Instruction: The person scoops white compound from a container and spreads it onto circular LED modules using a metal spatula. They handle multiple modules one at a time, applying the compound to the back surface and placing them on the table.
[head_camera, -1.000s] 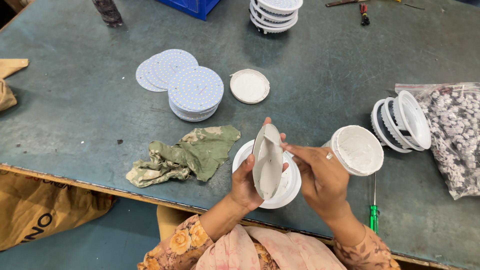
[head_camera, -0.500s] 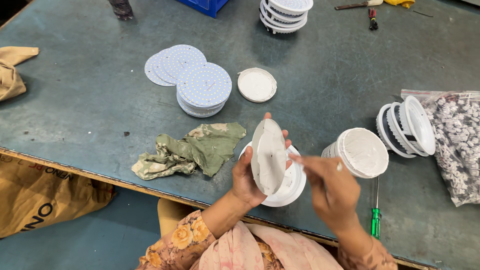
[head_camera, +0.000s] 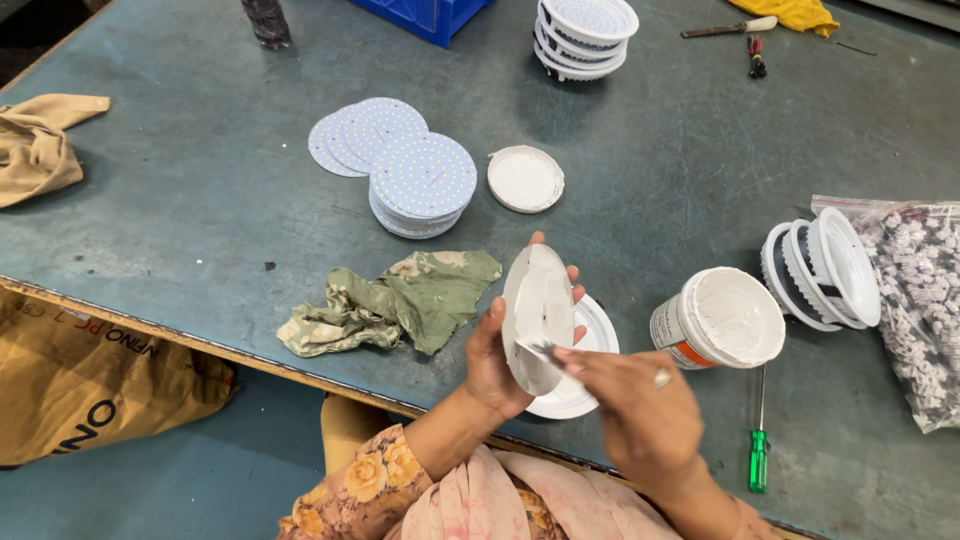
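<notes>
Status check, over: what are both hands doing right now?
Left hand holds white disc upright. Right hand spreads white paste on it with small tool. Open paste tub beside; nothing blocking.

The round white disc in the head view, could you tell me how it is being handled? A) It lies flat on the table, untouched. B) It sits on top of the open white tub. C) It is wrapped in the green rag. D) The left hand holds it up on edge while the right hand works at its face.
D: the left hand grips the round white disc upright on its edge, and the right hand touches its face with a small tool.
</notes>
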